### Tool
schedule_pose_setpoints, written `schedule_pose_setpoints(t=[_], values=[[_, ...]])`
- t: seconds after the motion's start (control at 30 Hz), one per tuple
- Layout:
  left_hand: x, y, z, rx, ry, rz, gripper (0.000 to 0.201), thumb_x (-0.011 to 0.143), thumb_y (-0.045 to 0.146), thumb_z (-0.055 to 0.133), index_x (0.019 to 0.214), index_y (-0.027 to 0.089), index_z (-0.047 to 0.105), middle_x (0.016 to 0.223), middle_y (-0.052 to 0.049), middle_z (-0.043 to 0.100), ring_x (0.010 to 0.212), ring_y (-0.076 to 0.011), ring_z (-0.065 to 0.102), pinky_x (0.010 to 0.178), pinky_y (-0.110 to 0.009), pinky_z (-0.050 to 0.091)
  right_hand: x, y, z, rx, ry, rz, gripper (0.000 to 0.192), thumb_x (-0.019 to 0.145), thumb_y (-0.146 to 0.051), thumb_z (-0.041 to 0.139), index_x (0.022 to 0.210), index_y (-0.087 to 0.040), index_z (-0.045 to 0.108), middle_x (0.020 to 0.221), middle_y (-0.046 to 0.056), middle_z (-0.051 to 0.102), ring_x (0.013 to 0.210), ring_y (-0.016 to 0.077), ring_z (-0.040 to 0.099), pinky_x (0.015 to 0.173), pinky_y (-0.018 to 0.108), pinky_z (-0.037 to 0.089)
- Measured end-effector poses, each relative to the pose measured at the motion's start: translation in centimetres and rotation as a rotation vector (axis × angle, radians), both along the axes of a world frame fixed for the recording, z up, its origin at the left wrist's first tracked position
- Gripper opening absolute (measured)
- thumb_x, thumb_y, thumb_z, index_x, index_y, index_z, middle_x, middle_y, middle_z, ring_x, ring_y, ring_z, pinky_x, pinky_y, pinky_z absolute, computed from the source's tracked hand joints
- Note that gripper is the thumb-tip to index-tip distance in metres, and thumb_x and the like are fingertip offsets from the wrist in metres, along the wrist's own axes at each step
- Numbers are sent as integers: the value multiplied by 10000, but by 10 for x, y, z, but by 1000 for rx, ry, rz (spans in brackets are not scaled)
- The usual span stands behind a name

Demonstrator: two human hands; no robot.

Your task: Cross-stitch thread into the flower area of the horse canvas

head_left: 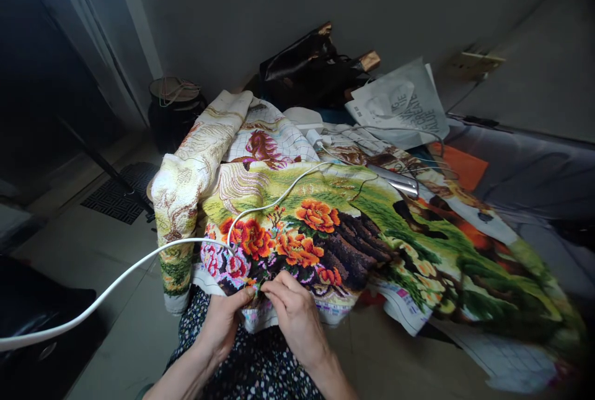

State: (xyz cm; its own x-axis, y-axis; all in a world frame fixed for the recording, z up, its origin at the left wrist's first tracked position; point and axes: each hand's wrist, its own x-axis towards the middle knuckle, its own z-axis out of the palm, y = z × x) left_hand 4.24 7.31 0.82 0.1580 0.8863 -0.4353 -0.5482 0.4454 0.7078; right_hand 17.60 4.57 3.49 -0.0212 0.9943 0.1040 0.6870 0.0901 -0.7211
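A large cross-stitch cloth (297,189) with orange peonies, dark rocks and green ground spreads over the table and drapes down over my lap. My left hand (223,320) grips its lower edge, thumb on top by the stitched flowers and the other fingers hidden underneath. Close beside that thumb, my right hand (294,310) is closed in a pinch just above the stitching. Whatever lies between those fingertips is too small to make out. A rolled part of the cloth (179,201) hangs at the left.
A white cable (139,260) runs across the cloth from the left. Behind lie a black bag (297,68), a printed white paper bag (400,102) and a silver device (395,182). A dark round container (174,108) stands back left. A socket (474,64) is on the wall.
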Motion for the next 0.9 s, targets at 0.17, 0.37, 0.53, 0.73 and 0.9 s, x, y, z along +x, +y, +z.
schedule_pose_setpoints(t=[0.17, 0.37, 0.53, 0.73, 0.9], values=[[-2, 2, 3, -14, -6, -9, 544, 657, 121, 707, 1183, 182, 584, 1027, -54, 703, 1041, -223, 603, 1001, -395, 386, 8, 12, 0, -35, 121, 81, 244, 883, -100, 496, 867, -215, 711, 755, 10, 532, 697, 132, 541, 612, 221, 406], [-2, 3, 6, -72, -25, -19, 578, 606, 140, 743, 1163, 179, 598, 996, -58, 716, 1006, -233, 623, 965, -388, 414, 13, 17, -5, -90, 244, 127, 240, 859, -64, 541, 865, -221, 723, 772, 2, 556, 729, 127, 543, 640, 226, 393], [-2, 4, 6, -89, -40, -13, 590, 574, 140, 760, 1144, 166, 610, 956, -64, 725, 956, -239, 641, 931, -396, 443, 14, 18, -4, -91, 250, 151, 246, 864, -65, 536, 873, -221, 727, 750, 1, 538, 702, 126, 526, 621, 232, 379], [-4, 3, 3, -121, -44, -37, 554, 573, 143, 763, 1111, 154, 632, 891, -61, 734, 878, -232, 657, 886, -392, 468, 17, 24, -4, -114, 317, 185, 216, 851, -76, 552, 818, -198, 727, 725, 0, 528, 685, 122, 524, 617, 226, 386], [-5, 3, 1, -127, -63, -46, 526, 586, 131, 754, 1100, 149, 643, 866, -65, 738, 939, -239, 644, 927, -394, 444, 17, 26, -5, -119, 340, 201, 207, 850, -99, 555, 810, -202, 730, 711, -2, 513, 675, 121, 517, 613, 224, 390]])
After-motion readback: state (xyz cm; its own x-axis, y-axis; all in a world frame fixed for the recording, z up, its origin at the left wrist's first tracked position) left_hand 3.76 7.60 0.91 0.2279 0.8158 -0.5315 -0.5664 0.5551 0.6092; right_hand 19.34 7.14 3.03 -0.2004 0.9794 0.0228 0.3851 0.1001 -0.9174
